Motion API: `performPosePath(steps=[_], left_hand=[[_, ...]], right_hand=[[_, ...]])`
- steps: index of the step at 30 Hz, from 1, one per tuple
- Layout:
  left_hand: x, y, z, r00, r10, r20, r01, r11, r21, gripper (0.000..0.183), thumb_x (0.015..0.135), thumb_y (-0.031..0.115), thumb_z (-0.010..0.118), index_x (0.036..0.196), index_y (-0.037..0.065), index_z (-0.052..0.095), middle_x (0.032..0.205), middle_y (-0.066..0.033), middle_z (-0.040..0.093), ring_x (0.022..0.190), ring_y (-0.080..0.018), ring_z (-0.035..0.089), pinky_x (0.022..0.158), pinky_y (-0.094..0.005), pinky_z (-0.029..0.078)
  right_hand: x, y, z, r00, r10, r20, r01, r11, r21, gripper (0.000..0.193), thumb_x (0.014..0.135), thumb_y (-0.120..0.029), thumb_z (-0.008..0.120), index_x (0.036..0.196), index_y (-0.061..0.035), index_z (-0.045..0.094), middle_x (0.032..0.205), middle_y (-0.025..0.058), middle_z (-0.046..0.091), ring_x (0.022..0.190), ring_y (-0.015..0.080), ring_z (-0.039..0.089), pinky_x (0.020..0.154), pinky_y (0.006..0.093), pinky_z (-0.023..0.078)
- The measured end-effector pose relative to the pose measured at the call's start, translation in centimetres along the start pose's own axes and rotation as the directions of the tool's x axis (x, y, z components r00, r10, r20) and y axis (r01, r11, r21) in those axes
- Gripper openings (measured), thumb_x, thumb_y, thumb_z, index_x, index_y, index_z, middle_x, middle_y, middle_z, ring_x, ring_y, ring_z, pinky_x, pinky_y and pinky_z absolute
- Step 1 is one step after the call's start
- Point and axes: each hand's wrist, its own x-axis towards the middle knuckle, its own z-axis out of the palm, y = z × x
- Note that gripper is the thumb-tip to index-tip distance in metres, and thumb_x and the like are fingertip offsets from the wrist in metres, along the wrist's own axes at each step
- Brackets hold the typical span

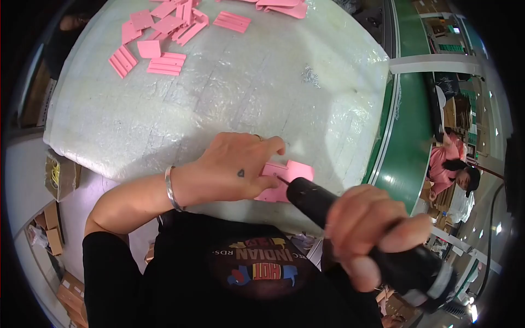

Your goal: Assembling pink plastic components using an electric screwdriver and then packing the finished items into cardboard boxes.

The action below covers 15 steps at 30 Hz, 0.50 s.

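Note:
My right hand is wrapped round a black electric screwdriver. Its thin bit points left and down at a pink plastic part near the table's front edge; I cannot tell whether the tip touches it. My left hand, with a silver bangle at the wrist, holds that part from its left side. The thumb presses on the part and the index finger bends above it. The palm hides some of the part. A small hole shows in the pink surface by the bit.
A plastic-wrapped tabletop bears a heap of pink ribbed pieces at the far left. Larger pink pieces lie at the far edge. A small pile of screws sits right of centre. Beyond runs a green conveyor; a person in pink is beside it.

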Motion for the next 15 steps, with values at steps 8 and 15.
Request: performPosePath(steps=[8, 15], left_hand=[[-1.0, -0.5, -2.1, 0.923, 0.301, -0.239, -0.296, 0.953, 0.059, 0.049, 0.073, 0.027, 0.076, 0.115, 0.006, 0.060, 0.094, -0.0095, 0.062, 0.097, -0.0277, 0.056, 0.083, -0.0362, 0.046], [1.0, -1.0, -4.1, 0.879, 0.282, -0.386, -0.310, 0.951, -0.012, 0.046, 0.068, 0.023, 0.081, 0.107, 0.005, 0.063, 0.086, -0.0091, 0.061, 0.083, -0.0252, 0.058, 0.076, -0.0346, 0.047]], right_hand=[[7.2, 7.4, -5.4, 0.712, -0.286, -0.641, 0.300, 0.950, -0.091, 0.027, 0.075, -0.001, 0.053, 0.102, -0.0033, 0.051, 0.064, 0.0041, 0.046, 0.055, 0.0159, 0.044, 0.061, 0.0344, 0.044], [8.1, 10.5, -7.5, 0.703, -0.250, -0.666, 0.266, 0.961, -0.079, 0.026, 0.076, 0.000, 0.053, 0.102, -0.0034, 0.051, 0.065, 0.0056, 0.047, 0.056, 0.0162, 0.045, 0.063, 0.0358, 0.044]])
